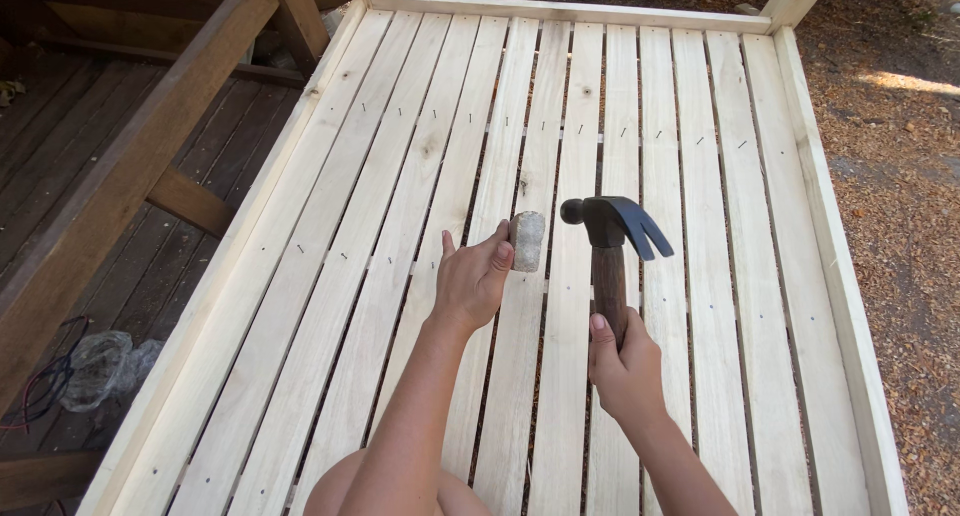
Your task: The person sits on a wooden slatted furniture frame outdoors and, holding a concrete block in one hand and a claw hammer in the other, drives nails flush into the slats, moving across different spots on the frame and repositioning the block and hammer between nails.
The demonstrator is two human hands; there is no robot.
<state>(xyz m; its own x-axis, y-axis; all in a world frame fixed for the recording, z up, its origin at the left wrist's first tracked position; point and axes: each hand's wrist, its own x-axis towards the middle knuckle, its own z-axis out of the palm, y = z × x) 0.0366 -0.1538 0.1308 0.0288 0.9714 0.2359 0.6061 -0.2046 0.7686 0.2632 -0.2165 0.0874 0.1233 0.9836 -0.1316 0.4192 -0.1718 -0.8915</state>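
My left hand point(472, 278) holds a small pale grey stone point(527, 241) between thumb and fingers, just above a pale wooden slat. My right hand point(625, 361) grips the dark wooden handle of a claw hammer point(610, 238), held upright with its dark metal head raised beside the stone, round face toward it and claw pointing right. Both hands hover over a slatted bed frame point(370, 276) of light unfinished wood, whose slats run away from me. Small nails stick up from several slats along two cross lines.
A raised side rail point(835, 276) bounds the frame on the right, with wood chips on the ground beyond. On the left stand dark wooden beams point(120, 186) and decking, with a crumpled clear plastic bag point(100, 368) and a red cable.
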